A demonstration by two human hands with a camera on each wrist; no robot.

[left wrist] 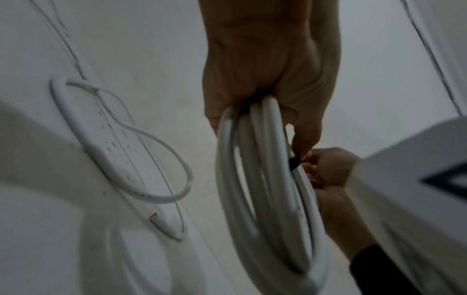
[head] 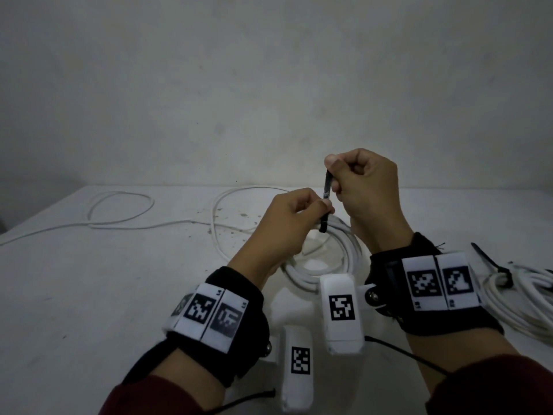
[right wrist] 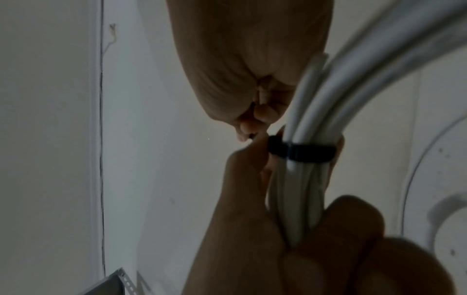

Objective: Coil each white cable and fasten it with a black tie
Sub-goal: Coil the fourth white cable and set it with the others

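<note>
Between both hands' grip, black tie (head: 326, 202) around coiled cable (head: 323, 265)

A black tie (right wrist: 302, 150) wraps the coiled white cable (left wrist: 265, 199), its tail pointing up.

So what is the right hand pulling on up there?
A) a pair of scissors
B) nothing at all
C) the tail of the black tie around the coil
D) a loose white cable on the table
C: the right hand pinches the free end of the black tie, which wraps around the white coil that the left hand holds.
</note>
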